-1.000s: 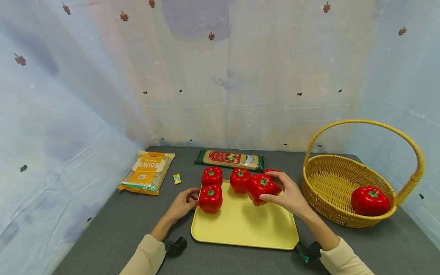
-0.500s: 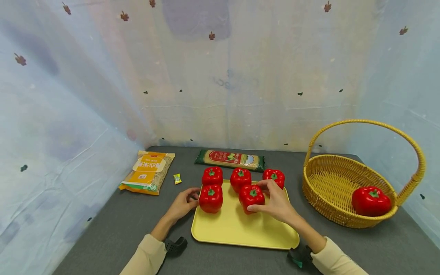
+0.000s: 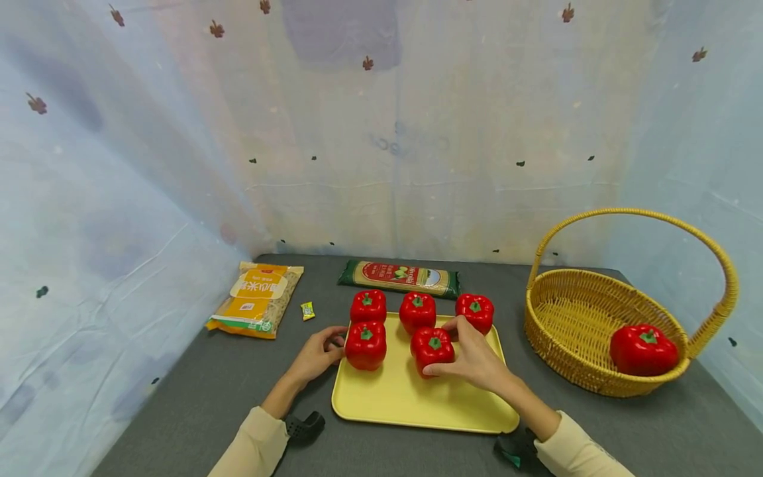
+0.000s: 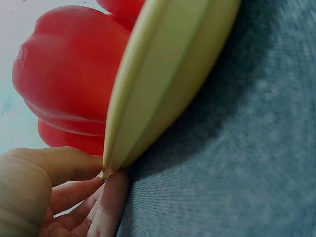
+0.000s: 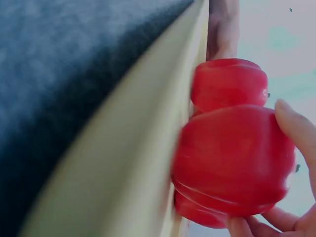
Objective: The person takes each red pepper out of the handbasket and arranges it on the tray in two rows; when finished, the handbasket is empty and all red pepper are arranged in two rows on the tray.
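Note:
My right hand (image 3: 477, 358) grips a red bell pepper (image 3: 432, 351) with a green stem, low over the middle of the yellow tray (image 3: 417, 404). In the right wrist view, thumb and fingers lie on opposite sides of this bell pepper (image 5: 234, 158), which seems to rest on the tray. At the tray's left edge, my left hand (image 3: 318, 356) pinches the rim, seen closely as the tray rim (image 4: 138, 98) in the left wrist view. Beside it stands another bell pepper (image 3: 365, 346). Three more line the back: left (image 3: 367, 305), middle (image 3: 416, 311) and right (image 3: 475, 313).
A wicker basket (image 3: 560, 351) with a tall handle stands at the right, holding one red bell pepper (image 3: 643, 350). Behind the tray lies a long green packet (image 3: 399, 277). A yellow bag of grain (image 3: 257, 299) and a small yellow wrapped sweet (image 3: 306, 311) lie at the left.
My right hand has carried its bell pepper left and down, from beside the back-right pepper to the middle of the tray. The left hand has stayed at the rim.

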Demonstrator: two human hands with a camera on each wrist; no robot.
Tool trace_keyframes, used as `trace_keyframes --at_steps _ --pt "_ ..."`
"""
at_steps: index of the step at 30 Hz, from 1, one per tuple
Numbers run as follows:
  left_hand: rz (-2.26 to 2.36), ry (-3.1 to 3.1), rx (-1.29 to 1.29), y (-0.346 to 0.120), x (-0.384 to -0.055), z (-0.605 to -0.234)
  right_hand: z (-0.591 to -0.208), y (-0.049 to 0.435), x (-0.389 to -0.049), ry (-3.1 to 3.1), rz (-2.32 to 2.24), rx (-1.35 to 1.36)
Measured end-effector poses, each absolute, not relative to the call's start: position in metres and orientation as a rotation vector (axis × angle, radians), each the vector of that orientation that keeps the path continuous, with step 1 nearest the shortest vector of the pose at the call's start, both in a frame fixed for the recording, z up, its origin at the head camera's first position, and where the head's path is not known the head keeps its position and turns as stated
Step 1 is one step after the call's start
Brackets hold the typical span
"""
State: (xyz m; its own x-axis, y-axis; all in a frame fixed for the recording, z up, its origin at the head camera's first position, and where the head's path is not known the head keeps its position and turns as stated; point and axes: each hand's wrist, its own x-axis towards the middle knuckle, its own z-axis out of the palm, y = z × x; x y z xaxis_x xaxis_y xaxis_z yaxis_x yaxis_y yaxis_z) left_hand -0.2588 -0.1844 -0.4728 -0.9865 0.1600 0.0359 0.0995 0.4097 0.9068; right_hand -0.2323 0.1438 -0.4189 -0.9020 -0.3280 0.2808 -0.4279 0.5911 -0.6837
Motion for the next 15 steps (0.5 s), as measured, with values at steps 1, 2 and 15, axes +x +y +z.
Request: trace_keyframes --at_steps 1,2,15 --pt "1.659 2.592 0.239 -0.1844 -0.2588 -0.4724 -0.4181 0.1442 -0.2323 -2.697 1.201 0.649" --pt "1.659 2.593 0.239 -0.1844 -0.2587 -0.4719 -0.4173 0.1447 -0.2323 -2.704 1.192 0.655" --pt "1.656 2.595 0.248 -0.1850 -0.2590 -0.4742 -0.4219 0.1369 -0.2317 -2.668 1.020 0.645"
